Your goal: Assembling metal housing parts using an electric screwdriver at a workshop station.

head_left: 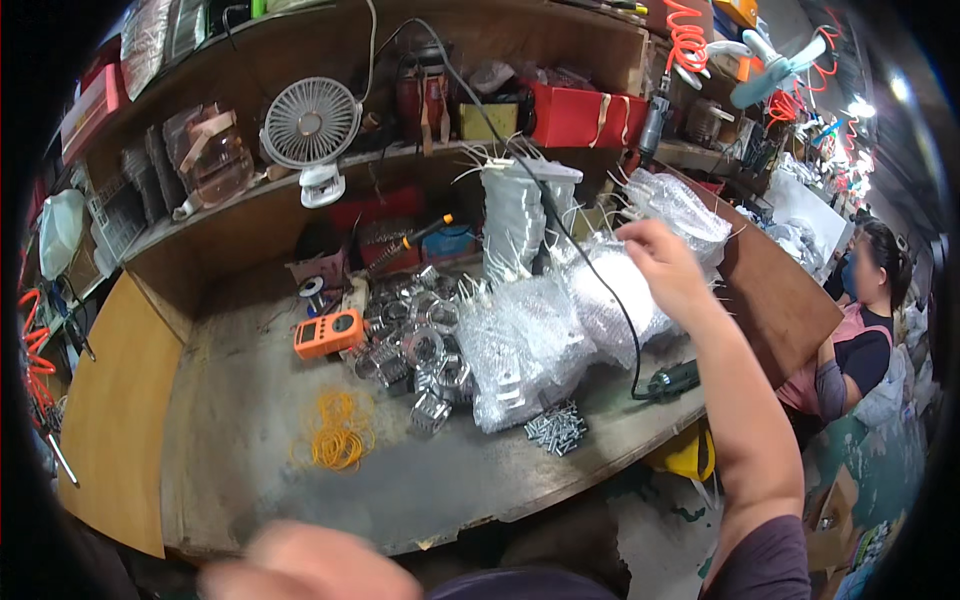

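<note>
My right hand [668,270] reaches over the bubble-wrapped packs on the right of the bench. Its fingers are bent together at the far edge of one pack [610,295], where white wire ends stick out; what they pinch is hidden. More bubble-wrapped packs [520,340] lie just left of it, and another pack [685,212] lies beyond. Behind them stands a stack of silvery plates [512,215] with white wires. My left hand [310,565] is low at the front edge of the bench, smeared by motion, so its fingers cannot be read.
Shiny metal clamp rings [425,345], an orange meter [330,334], yellow bands [338,445] and a screw pile [556,428] lie on the bench. A black-corded green-bodied tool [672,379] is near the right edge. A white fan [312,122] hangs above. A person [868,320] sits at right.
</note>
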Demonstrator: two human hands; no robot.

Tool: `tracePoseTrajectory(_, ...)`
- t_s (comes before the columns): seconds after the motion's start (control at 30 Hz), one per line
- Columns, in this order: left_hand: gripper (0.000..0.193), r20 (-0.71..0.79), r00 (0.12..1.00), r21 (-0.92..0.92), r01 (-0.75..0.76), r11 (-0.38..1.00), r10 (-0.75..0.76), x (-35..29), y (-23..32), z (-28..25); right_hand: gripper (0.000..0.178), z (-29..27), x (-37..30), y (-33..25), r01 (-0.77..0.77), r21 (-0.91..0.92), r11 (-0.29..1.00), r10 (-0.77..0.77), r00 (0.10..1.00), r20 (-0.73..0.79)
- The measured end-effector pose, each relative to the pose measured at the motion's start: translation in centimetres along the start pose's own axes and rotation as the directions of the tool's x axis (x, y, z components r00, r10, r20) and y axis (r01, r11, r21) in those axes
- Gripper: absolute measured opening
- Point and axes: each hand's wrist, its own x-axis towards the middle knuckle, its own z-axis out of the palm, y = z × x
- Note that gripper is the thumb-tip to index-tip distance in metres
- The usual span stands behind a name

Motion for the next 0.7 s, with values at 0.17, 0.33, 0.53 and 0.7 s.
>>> tracePoseTrajectory(0.17, 0.029, 0.507, 0.808, -0.200, 0.449, 0.871, -0.300, 1.0, -3.0, 1.7, 0.038, 3.4, 3.7, 5.3, -0.007, -0.445, 0.896, 0.041, 0.997, 0.068)
tracePoseTrajectory(0.33, 0.024, 0.592, 0.761, -0.252, 0.486, 0.837, -0.264, 0.9, -3.9, 1.3, 0.063, 5.0, 6.1, 5.8, -0.131, -0.398, 0.908, 0.276, 0.902, 0.332)
tracePoseTrajectory(0.53, 0.021, 0.545, 0.780, -0.283, 0.516, 0.808, -0.308, 1.1, -4.3, 1.2, 0.041, 4.6, 5.2, 7.2, -0.086, -0.244, 0.966, 0.172, 0.917, 0.359)
tracePoseTrajectory(0.7, 0.030, 0.332, 0.773, -0.211, 0.620, 0.756, -0.541, 0.1, -5.4, 1.5, 0.030, 4.5, 4.3, 6.2, 0.010, -0.250, 0.968, 0.058, 0.963, 0.263)
